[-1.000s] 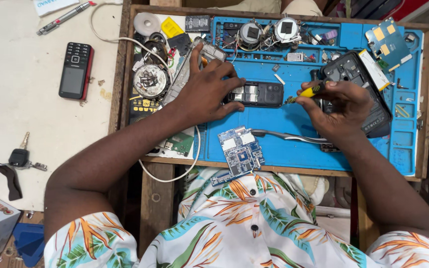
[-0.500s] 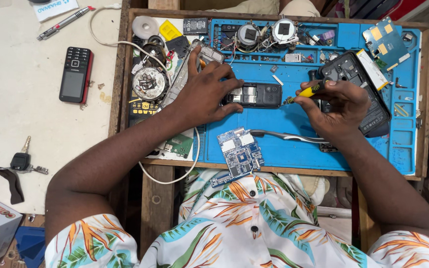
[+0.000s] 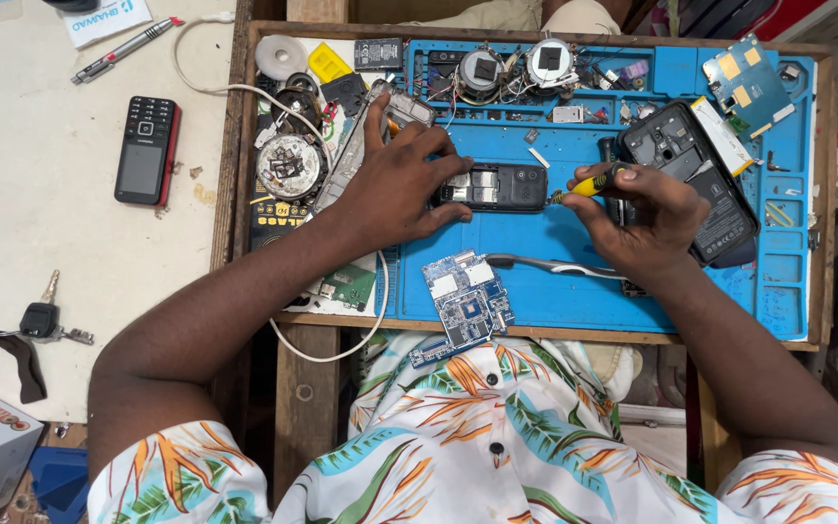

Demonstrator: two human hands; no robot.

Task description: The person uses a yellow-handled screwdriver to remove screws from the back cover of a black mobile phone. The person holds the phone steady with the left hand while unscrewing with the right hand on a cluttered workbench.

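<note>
Here, the right hand (image 3: 654, 215) pinches a small yellow-handled screwdriver (image 3: 589, 183) between thumb and curled fingers, its tip pointing toward the end of the small black phone body with its back cover off (image 3: 495, 187). That phone lies just beside the tip, flat on the blue silicone work mat (image 3: 574, 281), and the left hand (image 3: 395, 184) is spread over its far end, fingertips pressing it down. Just behind the right hand sits a larger opened black smartphone (image 3: 705, 175), partly covered by the knuckles. Below the grip, curved metal tweezers (image 3: 555, 264) rest on the mat, and a blue circuit board (image 3: 466, 296) lies near the mat's edge. Well apart, beyond the left hand, a black-and-red keypad phone (image 3: 147, 150) sits on the pale table (image 3: 70, 252).
</note>
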